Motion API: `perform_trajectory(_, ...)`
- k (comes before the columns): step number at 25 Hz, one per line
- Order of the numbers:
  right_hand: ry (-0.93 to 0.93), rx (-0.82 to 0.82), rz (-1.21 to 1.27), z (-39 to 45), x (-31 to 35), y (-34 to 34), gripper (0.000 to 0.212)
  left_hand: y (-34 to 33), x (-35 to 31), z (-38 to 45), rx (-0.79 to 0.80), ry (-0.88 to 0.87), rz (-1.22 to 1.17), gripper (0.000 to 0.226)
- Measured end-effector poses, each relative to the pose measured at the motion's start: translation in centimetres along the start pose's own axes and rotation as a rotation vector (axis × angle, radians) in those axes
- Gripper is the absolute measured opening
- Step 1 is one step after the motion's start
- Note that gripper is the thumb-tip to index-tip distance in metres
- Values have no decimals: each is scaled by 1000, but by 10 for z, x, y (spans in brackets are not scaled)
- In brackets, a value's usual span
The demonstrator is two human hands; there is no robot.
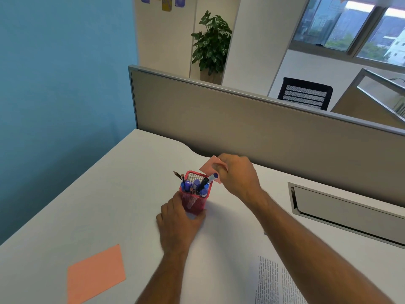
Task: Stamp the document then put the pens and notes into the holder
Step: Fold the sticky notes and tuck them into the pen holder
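A red mesh holder (195, 202) stands on the white desk with several pens and markers (197, 186) upright in it. My left hand (178, 218) grips the holder's lower part from the near left side. Just above and to the right of the holder's rim, my right hand (237, 174) pinches a pink sticky note (209, 166). A second, orange-pink note (95, 274) lies flat on the desk at the near left. The printed document (269, 281) lies at the near right, partly under my right forearm.
A grey partition (241, 119) runs along the desk's far edge. A metal cable tray (346, 209) is set into the desk at the right. A blue wall stands to the left. Beyond the partition are a plant, an office chair and windows.
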State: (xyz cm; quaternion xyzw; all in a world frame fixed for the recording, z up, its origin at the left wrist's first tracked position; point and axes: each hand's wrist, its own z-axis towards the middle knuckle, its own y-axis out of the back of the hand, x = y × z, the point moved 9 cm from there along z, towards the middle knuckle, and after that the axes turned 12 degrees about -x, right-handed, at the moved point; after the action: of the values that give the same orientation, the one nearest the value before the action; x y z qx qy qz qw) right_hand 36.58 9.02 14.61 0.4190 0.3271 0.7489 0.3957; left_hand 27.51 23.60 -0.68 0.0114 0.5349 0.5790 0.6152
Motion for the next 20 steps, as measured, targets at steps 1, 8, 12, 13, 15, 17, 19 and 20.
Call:
perform_trajectory(1, 9, 20, -5, 0, 3, -3, 22, 0, 0, 0, -8, -9, 11, 84)
perform_trajectory(8, 123, 20, 116, 3, 28, 5, 18, 0, 0, -1, -26, -23, 39, 81)
perform_trajectory(12, 85, 53, 155, 9, 26, 0, 13, 0, 0, -1, -19, -25, 51, 81)
perform_trajectory(13, 82, 91, 112, 10, 25, -4, 10, 0, 0, -1, -20, -24, 53, 80)
perform_trajectory(15, 96, 198, 20, 9, 25, -12, 16, 0, -1, -1, -20, -23, 44, 80)
perform_trajectory(17, 150, 267, -65, 8, 32, -17, 33, 0, -2, -1, -21, -28, 39, 79)
perform_trajectory(19, 226, 274, -139, 9, 41, -17, 39, 0, -2, -1, -16, -23, 37, 79)
perform_trajectory(20, 265, 264, -171, 9, 47, -16, 40, -1, -2, -1, -12, -21, 38, 80)
